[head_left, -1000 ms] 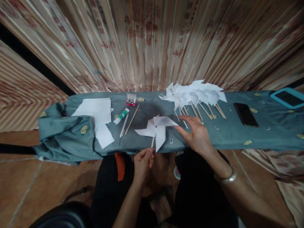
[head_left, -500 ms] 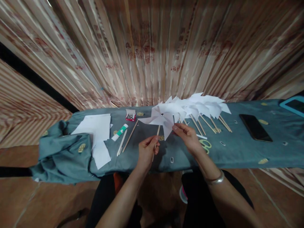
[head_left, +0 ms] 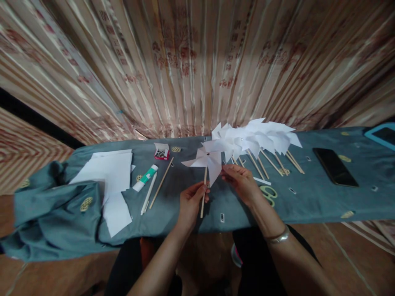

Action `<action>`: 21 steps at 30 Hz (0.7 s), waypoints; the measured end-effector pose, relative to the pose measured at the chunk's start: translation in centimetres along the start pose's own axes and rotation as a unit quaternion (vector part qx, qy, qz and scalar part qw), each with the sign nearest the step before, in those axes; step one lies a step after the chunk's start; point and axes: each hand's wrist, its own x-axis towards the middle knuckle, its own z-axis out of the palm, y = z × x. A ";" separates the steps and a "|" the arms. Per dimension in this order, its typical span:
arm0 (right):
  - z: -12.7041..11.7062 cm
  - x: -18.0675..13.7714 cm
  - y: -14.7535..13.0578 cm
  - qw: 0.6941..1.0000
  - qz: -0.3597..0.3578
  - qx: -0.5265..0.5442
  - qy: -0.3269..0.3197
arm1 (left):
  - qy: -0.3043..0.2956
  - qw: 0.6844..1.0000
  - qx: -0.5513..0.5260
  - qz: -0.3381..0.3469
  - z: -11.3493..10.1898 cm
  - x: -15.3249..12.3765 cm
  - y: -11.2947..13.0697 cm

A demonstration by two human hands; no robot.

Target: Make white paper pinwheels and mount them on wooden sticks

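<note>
A white paper pinwheel (head_left: 212,158) with a dark pin at its centre stands upright on a thin wooden stick. My left hand (head_left: 191,202) is closed around that stick, below the blades. My right hand (head_left: 240,181) has thumb and fingers pinched at the right edge of the lower blade. Behind it, several finished paper pinwheels (head_left: 256,137) lie overlapped in a row, their sticks pointing toward me. Green-handled scissors (head_left: 269,195) lie by my right wrist, their blades hidden.
On the cloth-covered table (head_left: 185,222) lie white paper sheets (head_left: 108,168), a glue stick (head_left: 145,178), a white rod (head_left: 149,193), a loose wooden stick (head_left: 161,183) and a small red box (head_left: 162,153) of pins. A phone (head_left: 335,166) and a blue-edged device (head_left: 382,135) are to the right.
The view has shifted slightly. The held pinwheel has come a little down, away from the row, and its stick's lower end now shows below my left hand. Both hands keep their places on it.
</note>
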 end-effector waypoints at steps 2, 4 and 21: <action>0.2 0.0 -0.1 1.000 0.004 0.001 -0.004 | 0.004 1.000 0.010 0.001 -0.2 0.1 0.0; 0.3 0.1 -0.2 1.000 -0.001 -0.009 -0.008 | 0.010 1.000 0.022 0.000 -0.3 0.2 -0.1; 0.5 0.1 -0.3 0.999 0.032 0.034 -0.008 | -0.036 0.991 0.109 0.069 -0.8 1.0 -0.1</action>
